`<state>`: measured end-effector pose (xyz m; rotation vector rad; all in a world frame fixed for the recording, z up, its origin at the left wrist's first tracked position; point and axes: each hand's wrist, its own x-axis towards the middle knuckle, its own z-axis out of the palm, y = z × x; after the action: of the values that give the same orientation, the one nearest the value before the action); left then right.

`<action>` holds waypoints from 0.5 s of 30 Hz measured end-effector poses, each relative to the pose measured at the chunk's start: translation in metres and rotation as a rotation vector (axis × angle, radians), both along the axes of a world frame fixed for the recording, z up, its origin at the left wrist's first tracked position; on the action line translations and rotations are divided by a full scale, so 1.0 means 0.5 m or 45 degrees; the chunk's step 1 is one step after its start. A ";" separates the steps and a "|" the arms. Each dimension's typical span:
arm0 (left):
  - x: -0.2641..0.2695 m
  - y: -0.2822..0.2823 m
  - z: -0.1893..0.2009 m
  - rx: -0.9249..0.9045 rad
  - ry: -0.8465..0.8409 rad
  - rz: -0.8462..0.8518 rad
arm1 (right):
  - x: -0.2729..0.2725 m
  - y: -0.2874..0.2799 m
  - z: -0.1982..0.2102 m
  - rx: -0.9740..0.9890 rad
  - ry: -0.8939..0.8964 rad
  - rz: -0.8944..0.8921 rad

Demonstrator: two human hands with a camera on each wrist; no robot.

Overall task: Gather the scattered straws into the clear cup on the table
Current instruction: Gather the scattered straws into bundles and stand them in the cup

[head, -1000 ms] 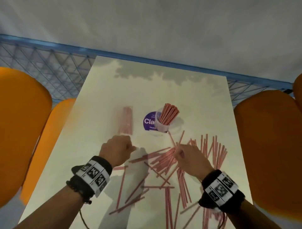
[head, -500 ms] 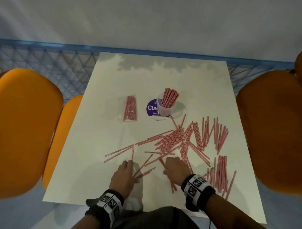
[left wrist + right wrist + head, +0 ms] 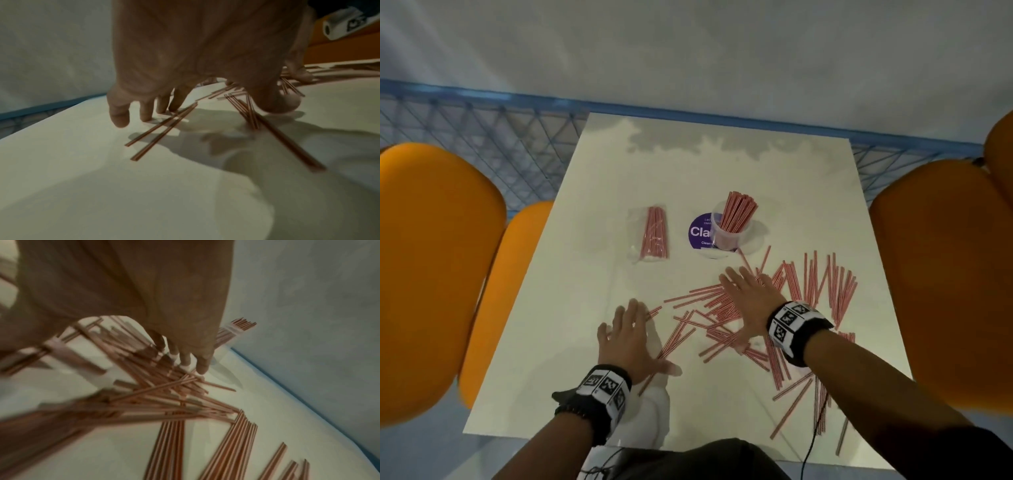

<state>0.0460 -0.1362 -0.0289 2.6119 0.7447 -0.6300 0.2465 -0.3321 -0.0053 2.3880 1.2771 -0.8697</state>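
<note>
While both hands lie flat, head view: left hand (image 3: pixel 628 337) and right hand (image 3: pixel 751 303) spread wide on the straws (image 3: pixel 722 308), holding none. Best to sweep inward, rake strays parallel, then pinch one bundle. Cup (image 3: pixel 727 229) stands beyond, part filled.

Left wrist: fingers (image 3: pixel 119 113) splayed, tips on the tabletop (image 3: pixel 82 178) among a few thin straws.

Right wrist: fingers (image 3: pixel 202 365) straight over a dense crossed heap; red-and-white striped, blurred.

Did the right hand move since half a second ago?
Yes. The right hand went forward over the straws, closer to the cup.
</note>
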 end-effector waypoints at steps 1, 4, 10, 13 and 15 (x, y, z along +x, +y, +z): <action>-0.001 0.001 -0.005 0.000 0.014 -0.017 | 0.001 -0.002 -0.005 -0.009 0.022 0.015; -0.006 -0.005 -0.018 0.016 -0.160 -0.036 | -0.004 -0.012 -0.010 0.192 0.063 0.012; -0.003 0.001 -0.024 -0.035 -0.356 0.037 | -0.012 -0.030 -0.033 0.445 -0.036 0.018; -0.007 0.003 -0.036 -0.045 -0.387 0.056 | -0.020 -0.042 -0.044 0.499 -0.027 -0.057; -0.005 -0.006 -0.040 -0.036 -0.434 0.077 | -0.026 -0.040 -0.051 0.633 0.023 -0.119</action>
<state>0.0434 -0.1391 -0.0487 2.5644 0.6959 -0.1673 0.2337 -0.3522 -0.0308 2.8407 1.5460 -0.6542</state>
